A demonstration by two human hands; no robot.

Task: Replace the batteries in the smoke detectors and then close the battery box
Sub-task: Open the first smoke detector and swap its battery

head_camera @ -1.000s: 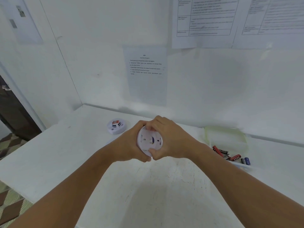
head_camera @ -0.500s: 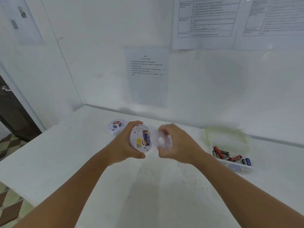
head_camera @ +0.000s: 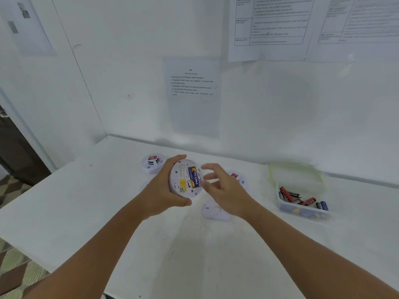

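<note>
Left hand [head_camera: 164, 190] gripping detector [head_camera: 186, 180] above the table [head_camera: 86, 203], back open – blue-yellow battery [head_camera: 193, 176] inside, lettering blurred, right hand [head_camera: 224, 190] empty, fingers spread, beside it, cover [head_camera: 213, 210] lying below, battery box [head_camera: 302, 190] open at right – two more detectors [head_camera: 153, 163] behind.

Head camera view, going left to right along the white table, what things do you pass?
Smoke detector on the table → detector held in the left hand → right hand → open battery box.

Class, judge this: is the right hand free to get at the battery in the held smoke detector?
Probably yes. The right hand is empty and open beside the smoke detector, whose battery lies uncovered, facing it.
</note>
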